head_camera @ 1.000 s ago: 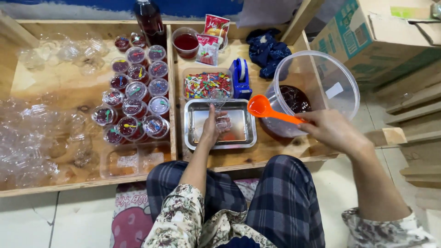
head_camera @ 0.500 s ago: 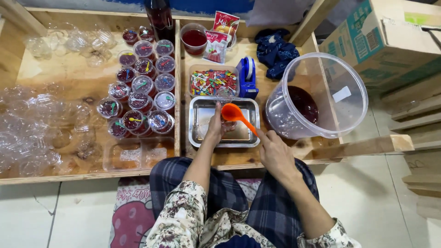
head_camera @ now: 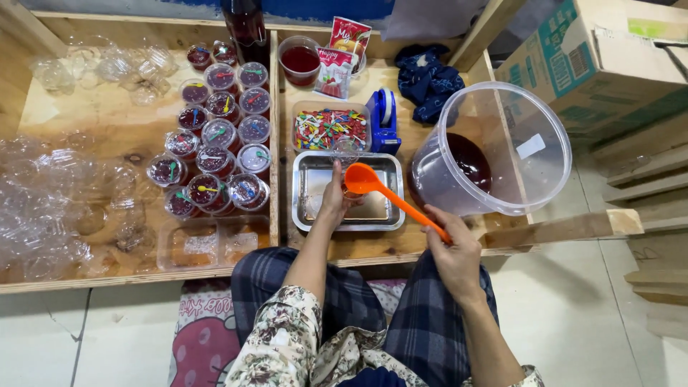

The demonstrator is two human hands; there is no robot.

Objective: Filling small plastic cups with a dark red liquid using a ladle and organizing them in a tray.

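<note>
My left hand (head_camera: 332, 198) grips a small clear plastic cup (head_camera: 349, 190) over a steel tray (head_camera: 313, 208) in the middle of a low wooden bench. My right hand (head_camera: 453, 251) holds the handle of an orange ladle (head_camera: 398, 200). The ladle's bowl hovers right above the cup, which it partly hides. A large clear bucket (head_camera: 512, 154) with dark red liquid in its bottom stands tilted at the right of the tray.
Several lidded cups of red jelly (head_camera: 218, 147) fill the left compartment, with empty clear cups (head_camera: 50, 193) further left. Behind the tray sit a box of colourful small spoons (head_camera: 328, 127), a blue tape dispenser (head_camera: 385, 119), a red-filled cup (head_camera: 299, 60) and snack packets (head_camera: 340, 50). Cardboard boxes (head_camera: 609, 57) stand right.
My right hand has carried the orange ladle from the bucket leftward to above the cup over the tray. My left hand has kept the cup in the tray.
</note>
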